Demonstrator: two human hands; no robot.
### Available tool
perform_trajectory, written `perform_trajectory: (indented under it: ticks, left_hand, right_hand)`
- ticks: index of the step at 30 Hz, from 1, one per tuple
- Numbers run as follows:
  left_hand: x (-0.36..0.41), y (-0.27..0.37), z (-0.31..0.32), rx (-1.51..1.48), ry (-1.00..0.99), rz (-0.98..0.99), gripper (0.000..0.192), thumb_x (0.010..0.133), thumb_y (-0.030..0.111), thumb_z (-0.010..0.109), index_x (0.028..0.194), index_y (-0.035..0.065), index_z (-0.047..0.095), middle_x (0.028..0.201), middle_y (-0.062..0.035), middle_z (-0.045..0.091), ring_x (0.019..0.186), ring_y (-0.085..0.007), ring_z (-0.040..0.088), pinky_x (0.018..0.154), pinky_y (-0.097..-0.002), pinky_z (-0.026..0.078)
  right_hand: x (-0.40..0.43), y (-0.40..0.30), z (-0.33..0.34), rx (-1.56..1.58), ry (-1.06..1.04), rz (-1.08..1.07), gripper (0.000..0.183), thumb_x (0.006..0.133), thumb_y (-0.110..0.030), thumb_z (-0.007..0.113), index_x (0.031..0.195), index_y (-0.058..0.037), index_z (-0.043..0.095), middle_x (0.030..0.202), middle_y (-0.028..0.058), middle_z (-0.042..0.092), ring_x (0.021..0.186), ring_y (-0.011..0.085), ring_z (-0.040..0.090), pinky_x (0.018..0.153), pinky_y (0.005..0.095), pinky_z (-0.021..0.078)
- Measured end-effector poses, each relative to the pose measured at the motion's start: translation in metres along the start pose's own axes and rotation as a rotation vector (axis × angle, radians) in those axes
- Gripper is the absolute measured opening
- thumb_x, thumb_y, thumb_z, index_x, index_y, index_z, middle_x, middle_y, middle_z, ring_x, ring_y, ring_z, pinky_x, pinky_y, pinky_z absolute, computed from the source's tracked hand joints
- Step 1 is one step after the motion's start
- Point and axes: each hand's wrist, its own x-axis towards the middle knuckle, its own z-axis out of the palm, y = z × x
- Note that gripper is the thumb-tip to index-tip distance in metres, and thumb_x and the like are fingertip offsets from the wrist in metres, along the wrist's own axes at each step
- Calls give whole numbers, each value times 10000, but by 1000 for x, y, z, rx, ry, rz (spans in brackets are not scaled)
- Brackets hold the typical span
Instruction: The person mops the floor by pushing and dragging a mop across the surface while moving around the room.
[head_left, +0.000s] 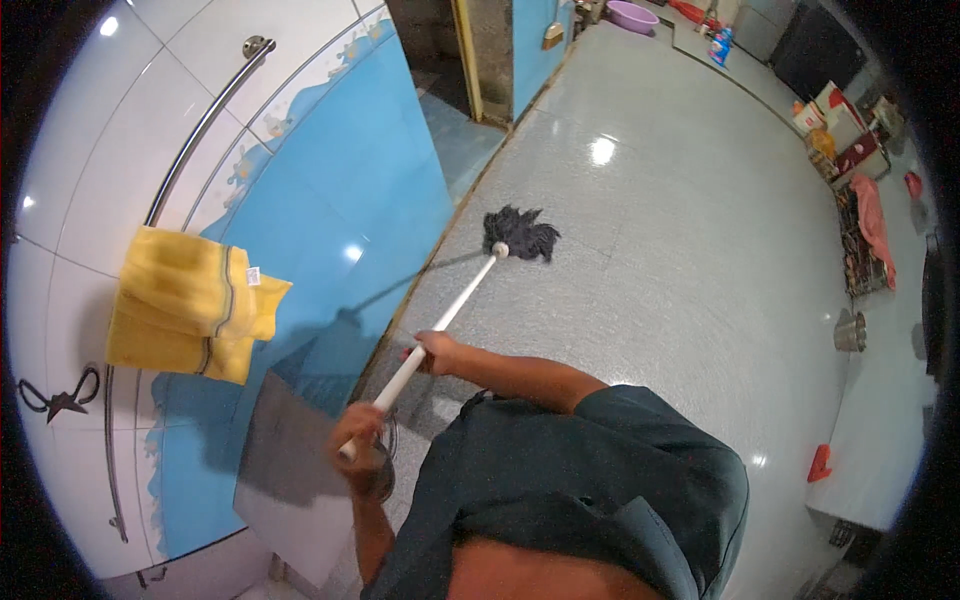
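A string mop with a white pole (465, 296) reaches away from me, its dark grey mop head (520, 234) lying on the grey tiled floor (675, 247) near the foot of the blue wall. My left hand (358, 439) is closed around the upper end of the pole, close to my body. Further down the pole, my right hand (435, 352) grips it too. The pole slants from lower left to upper right, and its shadow falls across the wall.
A yellow towel (184, 300) hangs on a steel rail (210, 124) at left, above scissors (64, 401). A doorway (457, 142) opens beyond the blue wall. A purple basin (632, 16) and a blue bottle (721, 46) stand far ahead. A counter (870, 435) runs along the right.
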Motion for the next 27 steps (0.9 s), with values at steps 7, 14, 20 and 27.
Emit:
perform_trajectory:
  ticks: [7,14,20,27]
  left_hand:
    - [21,74,-38,-133,173,130,300,869,222,464,615,76,397,477,-77,456,444,-172,450,528,-347,398]
    - [44,39,-58,47,220,89,285,831,151,467,570,69,387,501,-95,473,463,-199,477,591,-406,439]
    - [75,-53,-26,-88,149,-18,201,799,135,474,647,4,473,630,-128,535,665,-282,556,735,-479,427]
    - [162,-162,90,-27,-99,-246,164,842,100,488,872,-41,566,851,-104,598,793,-156,558,751,-293,436]
  right_hand:
    - [-10,46,48,-293,-276,437,217,852,-242,482,874,-26,493,797,99,566,650,212,557,572,347,512]
    - [15,25,60,-250,-432,353,228,848,-260,493,804,-43,548,738,62,579,589,183,552,524,289,482]
    - [82,-35,47,-20,-191,-42,217,859,-248,453,888,-55,548,774,66,578,648,186,551,616,319,478]
    - [52,-151,27,264,-258,-350,204,852,-194,462,950,-22,510,799,72,504,708,190,490,619,291,429]
